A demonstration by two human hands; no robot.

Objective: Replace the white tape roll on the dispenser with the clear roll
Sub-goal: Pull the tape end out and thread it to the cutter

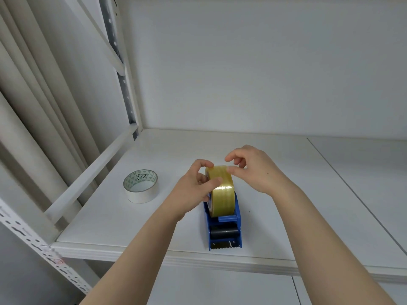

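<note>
The clear, yellowish tape roll [222, 192] stands upright in the blue dispenser [226, 230] near the shelf's front edge. My left hand [193, 188] grips the roll from its left side, thumb on the tread and fingers over the top. My right hand [253, 170] is at the roll's top right, thumb and forefinger pinching at the tape surface there. The white tape roll [141, 186] lies flat on the shelf to the left, apart from both hands. The dispenser's black roller and serrated cutter face me.
Everything sits on a white shelf board [286, 164] with a wall behind. White metal rack posts and a slanted brace [88, 175] border the left side. A seam in the board runs diagonally at the right.
</note>
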